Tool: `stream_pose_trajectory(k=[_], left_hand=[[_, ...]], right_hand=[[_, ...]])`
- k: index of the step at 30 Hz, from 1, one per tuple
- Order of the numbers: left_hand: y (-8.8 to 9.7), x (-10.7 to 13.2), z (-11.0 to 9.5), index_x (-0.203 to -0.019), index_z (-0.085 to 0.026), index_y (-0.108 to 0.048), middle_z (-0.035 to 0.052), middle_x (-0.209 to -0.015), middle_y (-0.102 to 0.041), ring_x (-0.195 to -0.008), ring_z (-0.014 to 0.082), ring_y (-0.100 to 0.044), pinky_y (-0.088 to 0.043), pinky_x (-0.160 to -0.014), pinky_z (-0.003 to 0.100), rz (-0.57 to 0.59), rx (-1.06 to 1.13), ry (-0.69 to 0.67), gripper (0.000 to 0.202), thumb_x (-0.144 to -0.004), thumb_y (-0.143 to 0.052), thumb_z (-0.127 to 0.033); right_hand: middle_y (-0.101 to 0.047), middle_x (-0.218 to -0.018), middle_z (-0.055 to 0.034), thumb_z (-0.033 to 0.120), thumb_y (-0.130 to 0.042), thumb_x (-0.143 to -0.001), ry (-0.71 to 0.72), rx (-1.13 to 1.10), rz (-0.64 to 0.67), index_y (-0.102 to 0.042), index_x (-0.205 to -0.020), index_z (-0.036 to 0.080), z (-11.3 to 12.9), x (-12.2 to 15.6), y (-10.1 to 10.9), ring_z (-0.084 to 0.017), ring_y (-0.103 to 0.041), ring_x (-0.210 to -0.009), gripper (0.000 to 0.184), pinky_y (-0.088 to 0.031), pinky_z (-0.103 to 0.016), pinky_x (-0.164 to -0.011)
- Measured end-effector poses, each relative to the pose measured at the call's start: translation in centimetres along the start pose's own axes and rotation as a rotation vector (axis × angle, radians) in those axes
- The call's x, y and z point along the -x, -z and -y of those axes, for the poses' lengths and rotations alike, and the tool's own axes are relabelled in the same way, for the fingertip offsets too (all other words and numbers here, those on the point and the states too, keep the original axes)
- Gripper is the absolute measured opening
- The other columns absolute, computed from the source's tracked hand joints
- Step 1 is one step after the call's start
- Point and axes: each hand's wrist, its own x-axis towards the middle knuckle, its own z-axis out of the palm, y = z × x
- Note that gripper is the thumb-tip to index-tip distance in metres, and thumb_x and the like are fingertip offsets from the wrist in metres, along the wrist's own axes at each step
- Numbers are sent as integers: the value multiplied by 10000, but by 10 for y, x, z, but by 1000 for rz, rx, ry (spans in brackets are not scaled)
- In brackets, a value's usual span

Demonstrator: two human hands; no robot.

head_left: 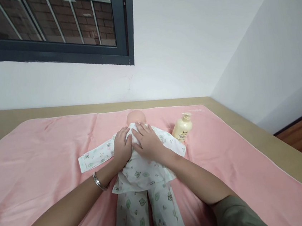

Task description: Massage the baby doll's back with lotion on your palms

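Note:
A baby doll (143,173) lies stretched out in a white printed top and matching trousers (136,211). Its bare round head (136,117) points away from me; which way it faces I cannot tell. My left hand (122,147) rests flat on the left side of the doll's upper body. Beside it, my right hand (149,142) lies flat on the right side, fingers spread. The two thumbs nearly meet at the middle. One white sleeve (97,156) reaches out to the left; the other sleeve (174,141) is partly behind my right hand.
A cream pump bottle (182,127) stands close to the right sleeve. Under everything spreads a pink sheet (225,155) with some creases, on a tan surface (273,150). White wall (178,63) and a dark-framed barred window (123,29) rise behind.

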Motion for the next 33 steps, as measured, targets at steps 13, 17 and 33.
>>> stream_pose_trajectory(k=[13,17,33], left_hand=[[30,29,-76,-1290,-251,-622,94,-1469,-534,-1414,328,-415,-287,-1202,547,484,-38,-219,474,-913,-505,-514],[2,2,-138,-1255,-196,-638,126,-1351,-630,-1312,285,-545,-399,-1144,465,739,692,244,551,-968,-342,-561],[-75,-44,-167,-1318,-5,-510,263,-1275,-612,-1109,277,-669,-574,-841,356,772,1227,1166,579,-984,-315,-436]], right_hand=[[-627,-1335,-142,453,-276,-1045,-622,-8,-195,-441,-1459,183,-70,76,177,-293,-589,-1224,521,-469,-369,-904],[-687,-1151,-140,326,-321,-1038,-561,76,67,-678,-1067,168,-86,74,174,-284,-604,-1149,392,-465,-357,-893],[-729,-1013,-193,254,-374,-956,-684,236,169,-714,-991,126,-92,34,141,-287,-695,-915,365,-490,-348,-732]])
